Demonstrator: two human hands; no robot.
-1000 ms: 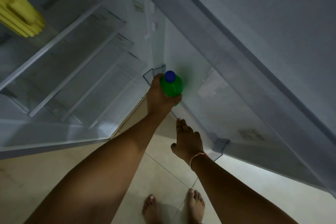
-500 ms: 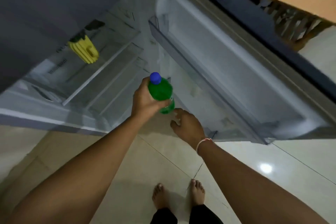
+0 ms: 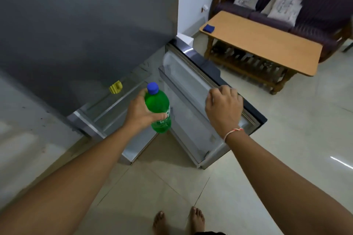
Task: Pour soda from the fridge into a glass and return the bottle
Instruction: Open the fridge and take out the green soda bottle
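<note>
A green soda bottle with a blue cap is upright in my left hand, which grips its middle in front of the open fridge. My right hand rests with curled fingers on the top edge of the open fridge door. Empty shelves show inside the fridge, with a yellow object on one. No glass is in view.
A wooden coffee table with a small blue item stands at the back right, before a dark sofa with cushions. Pale tiled floor stretches to the right. My bare feet are at the bottom edge.
The view has risen from inside the fridge to above it. My left hand lifted the bottle out of the door shelf. My right hand moved up onto the door's top edge.
</note>
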